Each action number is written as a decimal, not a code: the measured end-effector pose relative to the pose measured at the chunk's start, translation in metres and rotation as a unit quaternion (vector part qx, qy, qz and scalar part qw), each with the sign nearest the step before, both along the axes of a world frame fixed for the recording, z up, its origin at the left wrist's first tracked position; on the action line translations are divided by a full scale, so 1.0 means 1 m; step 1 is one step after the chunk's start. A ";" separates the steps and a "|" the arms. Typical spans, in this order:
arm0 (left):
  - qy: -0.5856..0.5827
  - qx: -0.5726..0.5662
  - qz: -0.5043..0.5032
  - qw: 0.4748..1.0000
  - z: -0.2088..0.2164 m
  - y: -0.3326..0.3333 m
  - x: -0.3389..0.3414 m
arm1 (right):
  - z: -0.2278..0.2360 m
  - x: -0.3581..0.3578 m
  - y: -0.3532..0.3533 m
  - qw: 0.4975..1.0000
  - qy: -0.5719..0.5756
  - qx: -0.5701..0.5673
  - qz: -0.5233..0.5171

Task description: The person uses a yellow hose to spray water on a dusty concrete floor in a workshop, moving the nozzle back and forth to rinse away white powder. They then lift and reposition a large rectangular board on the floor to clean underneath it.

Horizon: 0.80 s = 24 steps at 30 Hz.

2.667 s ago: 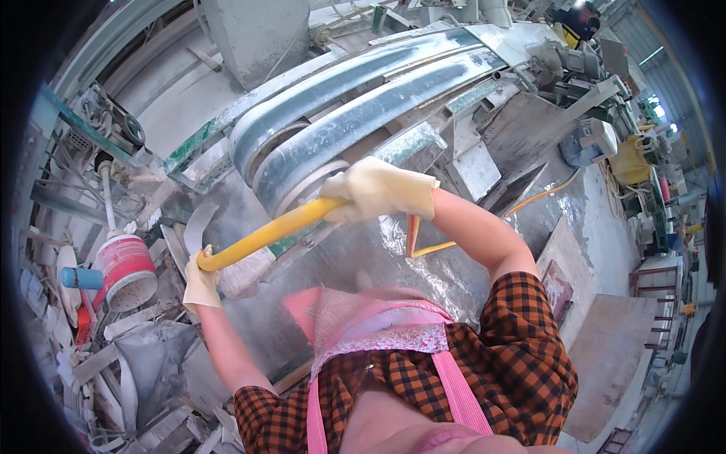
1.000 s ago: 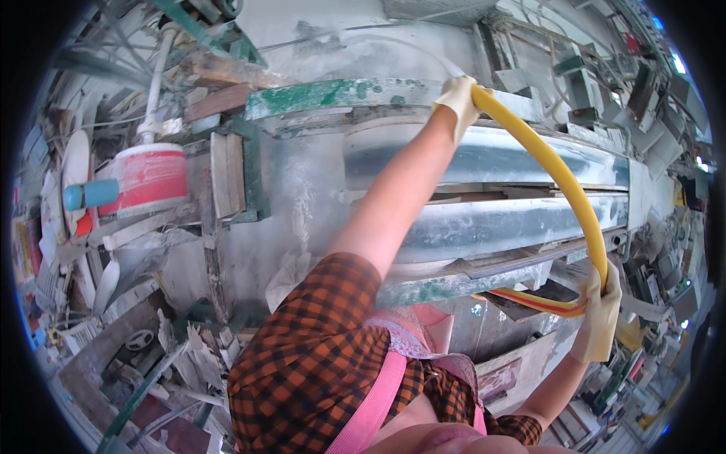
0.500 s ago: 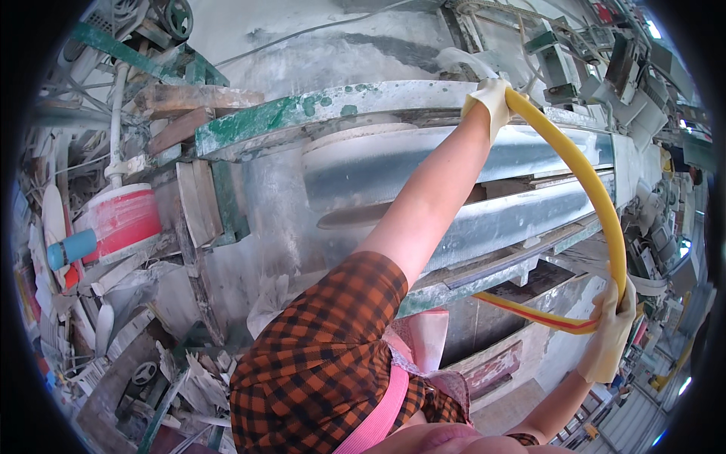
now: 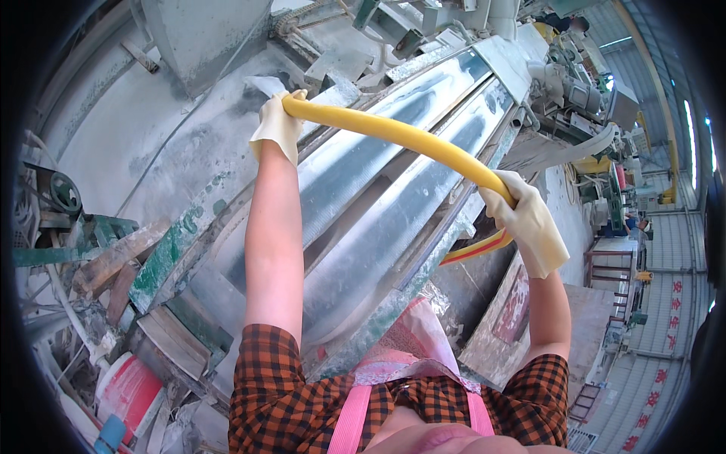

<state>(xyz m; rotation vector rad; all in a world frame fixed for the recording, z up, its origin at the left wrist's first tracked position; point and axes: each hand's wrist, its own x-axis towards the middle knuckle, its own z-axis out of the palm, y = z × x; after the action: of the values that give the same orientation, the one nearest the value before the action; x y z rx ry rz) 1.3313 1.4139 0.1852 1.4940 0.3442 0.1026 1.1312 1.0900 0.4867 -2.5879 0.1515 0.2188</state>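
Observation:
A thick yellow hose arches between my two hands, and its lower length, with a red stripe, hangs below the right one. My left hand, in a cream rubber glove, is closed around the hose near its end, out over the far side of the machine. A whitish spray shows just beyond that hand. My right hand, gloved alike, grips the hose further along, over the machine's near edge. Below the hose lie two long, wet, grey bands of the machine, streaked with white residue.
A green-and-white beam runs along the machine's left side. A red and white bucket stands among scrap at lower left. Beyond the machine is a wet pale floor. Motors and machine parts crowd the upper right.
The view has turned toward the right. My left hand now appears further left, and my right hand is higher and nearer the middle, both still on the hose.

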 end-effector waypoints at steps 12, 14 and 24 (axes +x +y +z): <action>0.092 -0.496 0.165 0.848 0.017 0.003 -0.005 | -0.013 0.009 0.016 0.999 0.042 -0.021 0.007; 0.103 -0.483 0.144 0.858 0.014 0.006 -0.004 | -0.012 0.009 0.017 0.998 0.050 -0.026 0.021; 0.066 -0.491 0.166 0.853 0.042 0.019 -0.017 | -0.007 -0.004 0.021 0.998 0.041 -0.023 0.031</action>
<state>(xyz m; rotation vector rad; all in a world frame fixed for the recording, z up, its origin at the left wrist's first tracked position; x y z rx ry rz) 1.3146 1.4329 0.2269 0.4115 0.6459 0.0789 1.1277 1.1111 0.4801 -2.6324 0.1080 0.3481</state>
